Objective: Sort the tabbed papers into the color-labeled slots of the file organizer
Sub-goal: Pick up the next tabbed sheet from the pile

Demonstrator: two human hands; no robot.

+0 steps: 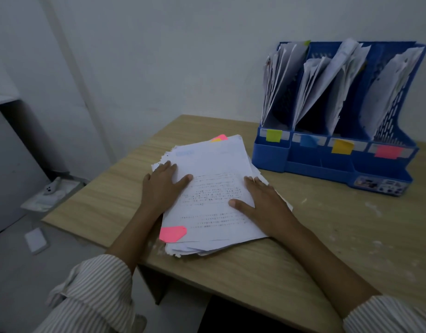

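- The loose stack of white printed papers lies near the wooden desk's front-left corner.
- The blue plastic four-slot file organizer, papers in its slots, stands at the back edge, right of the stack.

the print on the top sheet is too blurred to read. the stack hides its lower sheets, so most of their tabs cannot be seen; only a pink tab and two at the far edge show. the fingertips of the right hand curl past the stack's edge, partly out of sight. both sleeves are cut off by the bottom edge. the sticker on the organizer is too small to make out. papers in its slots hide each other.
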